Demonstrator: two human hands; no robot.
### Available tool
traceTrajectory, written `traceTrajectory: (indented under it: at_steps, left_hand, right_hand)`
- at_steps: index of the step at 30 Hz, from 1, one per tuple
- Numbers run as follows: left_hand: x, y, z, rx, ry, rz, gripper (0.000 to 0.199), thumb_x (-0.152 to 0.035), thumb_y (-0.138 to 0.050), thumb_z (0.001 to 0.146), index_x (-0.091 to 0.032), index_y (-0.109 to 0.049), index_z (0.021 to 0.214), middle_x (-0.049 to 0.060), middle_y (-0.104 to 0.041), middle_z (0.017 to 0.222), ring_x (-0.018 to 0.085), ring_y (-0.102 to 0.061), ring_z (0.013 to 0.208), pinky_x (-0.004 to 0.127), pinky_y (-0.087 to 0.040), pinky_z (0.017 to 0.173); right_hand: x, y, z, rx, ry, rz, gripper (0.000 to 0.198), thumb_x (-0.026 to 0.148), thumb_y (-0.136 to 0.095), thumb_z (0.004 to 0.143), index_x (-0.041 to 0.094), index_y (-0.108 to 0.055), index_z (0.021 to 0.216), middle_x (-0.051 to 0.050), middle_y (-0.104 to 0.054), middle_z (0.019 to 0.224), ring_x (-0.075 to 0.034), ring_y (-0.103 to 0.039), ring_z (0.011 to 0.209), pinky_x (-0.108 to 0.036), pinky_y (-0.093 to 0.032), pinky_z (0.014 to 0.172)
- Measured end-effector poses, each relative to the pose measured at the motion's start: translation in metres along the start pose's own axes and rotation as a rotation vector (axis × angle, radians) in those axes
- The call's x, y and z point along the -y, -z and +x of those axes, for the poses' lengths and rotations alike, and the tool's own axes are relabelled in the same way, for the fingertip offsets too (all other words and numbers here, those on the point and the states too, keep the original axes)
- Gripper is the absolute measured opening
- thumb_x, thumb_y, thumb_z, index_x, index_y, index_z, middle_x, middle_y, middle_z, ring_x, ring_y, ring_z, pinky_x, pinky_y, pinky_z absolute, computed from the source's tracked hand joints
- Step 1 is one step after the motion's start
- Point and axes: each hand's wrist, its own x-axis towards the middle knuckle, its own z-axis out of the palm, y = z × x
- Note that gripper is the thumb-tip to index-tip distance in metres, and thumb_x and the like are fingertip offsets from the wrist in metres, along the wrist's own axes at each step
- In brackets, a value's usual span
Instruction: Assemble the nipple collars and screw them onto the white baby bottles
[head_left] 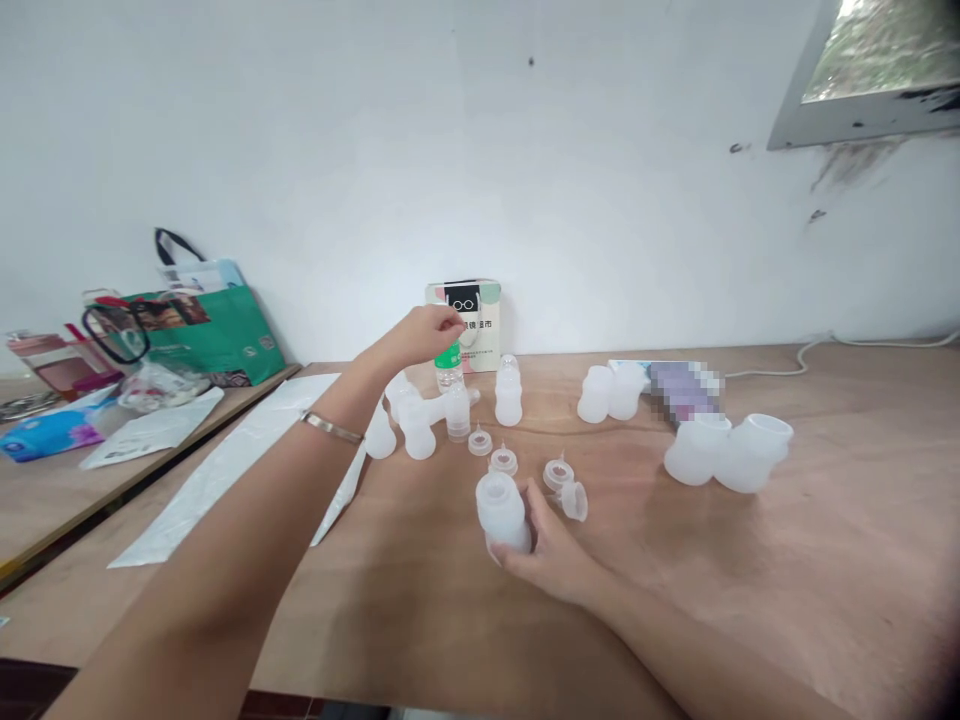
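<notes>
My right hand (551,555) is wrapped round a frosted white feeding bottle (501,505), which stands upright near the table's front. My left hand (435,332) reaches far forward with its fingers pinched together; what is between them, if anything, I cannot make out. It overlaps the top of a water bottle with a green label (448,362). Between the hands lie clear plastic ring-shaped lids (504,460), another lid (559,474) and a small clear cap (574,501). Several more white bottles (418,428) stand left of them, and one with a clear dome cap (509,390) is behind.
Pairs of white bottles (739,455) stand on the right, near a blurred purple item (684,390). A paper bag (484,345) leans on the wall. White plastic sheeting (225,470) covers the left side. Farther left are a green bag (240,335) and a tissue pack (49,430).
</notes>
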Motion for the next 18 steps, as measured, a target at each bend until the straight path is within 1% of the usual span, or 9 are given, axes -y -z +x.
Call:
traceTrajectory:
  at_steps: [1,2,4,6,9,11,14,16,18]
  left_hand:
    - [0.004,0.001,0.009,0.1,0.031,0.073,0.019,-0.03,-0.059,0.074,-0.017,-0.069,0.082,0.005,-0.067,0.079,0.018,-0.058,0.073,0.029,-0.042,0.072]
    - [0.008,-0.001,0.016,0.172,0.054,0.113,0.018,-0.031,-0.062,0.071,-0.017,-0.069,0.078,0.005,-0.067,0.078,0.019,-0.058,0.072,0.03,-0.042,0.071]
    - [0.014,-0.008,0.02,0.28,0.076,0.142,0.021,-0.037,-0.065,0.067,-0.018,-0.07,0.075,0.006,-0.068,0.08,0.021,-0.059,0.072,0.031,-0.042,0.071]
    - [0.017,-0.018,0.017,0.356,0.092,0.174,0.029,-0.045,-0.064,0.067,-0.019,-0.069,0.079,0.006,-0.069,0.085,0.022,-0.06,0.074,0.032,-0.044,0.072]
    - [0.019,-0.034,0.009,0.455,0.122,0.267,0.043,-0.05,-0.067,0.062,-0.021,-0.066,0.094,0.007,-0.068,0.098,0.023,-0.061,0.082,0.034,-0.045,0.077]
    - [0.021,-0.044,0.007,0.486,0.126,0.318,0.047,-0.044,-0.07,0.059,-0.022,-0.064,0.1,0.008,-0.067,0.103,0.024,-0.06,0.085,0.035,-0.046,0.078]
    - [0.025,-0.051,0.008,0.483,0.112,0.39,0.039,-0.029,-0.067,0.063,-0.02,-0.063,0.1,0.008,-0.066,0.104,0.025,-0.06,0.089,0.034,-0.046,0.078]
    - [0.022,-0.047,0.007,0.441,0.101,0.422,0.035,-0.026,-0.062,0.068,-0.019,-0.062,0.102,0.01,-0.065,0.104,0.026,-0.059,0.092,0.034,-0.046,0.078]
    - [0.015,-0.035,0.0,0.366,0.091,0.443,0.034,-0.029,-0.056,0.075,-0.018,-0.059,0.107,0.01,-0.063,0.106,0.026,-0.059,0.094,0.036,-0.045,0.079]
  right_hand:
    - [0.0,0.001,0.0,-0.017,0.012,0.012,0.036,0.017,-0.058,0.072,0.022,-0.036,0.101,-0.002,-0.051,0.096,-0.016,-0.052,0.089,-0.029,-0.043,0.078]
    - [0.0,0.001,0.0,-0.026,0.021,0.018,0.036,0.015,-0.058,0.072,0.022,-0.036,0.1,-0.002,-0.051,0.096,-0.016,-0.052,0.089,-0.029,-0.043,0.078]
    - [0.002,0.002,-0.001,-0.012,0.029,0.011,0.037,0.014,-0.058,0.071,0.022,-0.036,0.1,-0.002,-0.051,0.097,-0.016,-0.052,0.09,-0.029,-0.043,0.078]
    - [0.004,0.003,-0.002,0.025,0.024,-0.016,0.038,0.015,-0.059,0.07,0.021,-0.037,0.101,-0.002,-0.052,0.097,-0.017,-0.052,0.09,-0.029,-0.042,0.078]
    - [0.008,0.005,-0.003,0.063,-0.007,-0.042,0.04,0.017,-0.061,0.07,0.021,-0.039,0.102,-0.002,-0.053,0.097,-0.017,-0.051,0.089,-0.03,-0.042,0.078]
    - [0.01,0.005,-0.002,0.063,-0.03,-0.037,0.039,0.018,-0.062,0.07,0.021,-0.039,0.102,-0.003,-0.053,0.097,-0.017,-0.051,0.089,-0.03,-0.042,0.078]
    - [0.01,0.006,-0.002,0.043,-0.053,-0.013,0.038,0.018,-0.062,0.069,0.021,-0.039,0.1,-0.003,-0.053,0.097,-0.017,-0.051,0.089,-0.029,-0.042,0.077]
    - [0.008,0.007,-0.001,0.027,-0.059,-0.007,0.038,0.017,-0.061,0.07,0.021,-0.039,0.101,-0.003,-0.053,0.097,-0.017,-0.052,0.089,-0.029,-0.042,0.077]
    - [0.005,0.007,0.0,0.009,-0.054,0.006,0.038,0.017,-0.061,0.071,0.021,-0.039,0.102,-0.003,-0.053,0.096,-0.017,-0.052,0.089,-0.029,-0.043,0.077]
